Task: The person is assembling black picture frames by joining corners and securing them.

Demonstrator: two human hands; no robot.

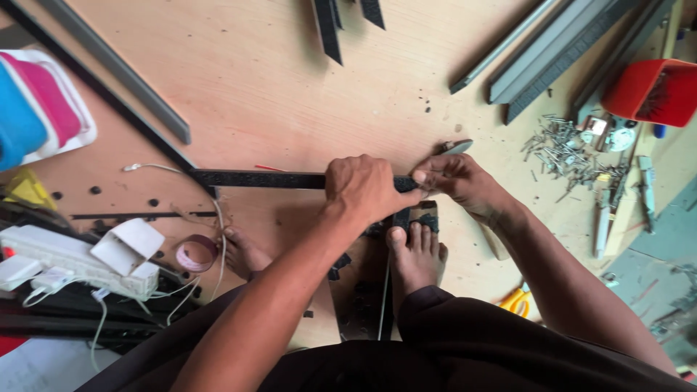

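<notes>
1. My left hand [367, 190] is curled shut over the black strip [261, 179], gripping it from above; the strip runs flat on the plywood floor [276, 87] and sticks out well to the left of that hand.
2. My right hand [459, 179] pinches the strip's other end between thumb and fingers, touching my left hand's knuckles. It also holds a small blade tool [457, 147] whose grey tip shows just beyond the fingers.
3. Just below the hands, my right foot [416, 258] stands on a dark offcut board [363, 290]; my left foot [243, 252] lies below and left of the left hand.
4. Beside the left foot: one roll of pink tape [194, 254], then one white power strip [72, 258] with a white plug box on it.
5. Below and right of the right hand: one pair of yellow-handled scissors [517, 299], partly hidden by my forearm.
6. Right of the right hand: a loose heap of nails [563, 149], too many to count.
7. Beyond the nails, one red bin [653, 91]; I cannot make out its contents.
8. Far above the hands: three grey profile lengths [552, 43] side by side and two black pieces [330, 29].
9. Far left: one stack of blue and pink tubs [36, 109].
</notes>
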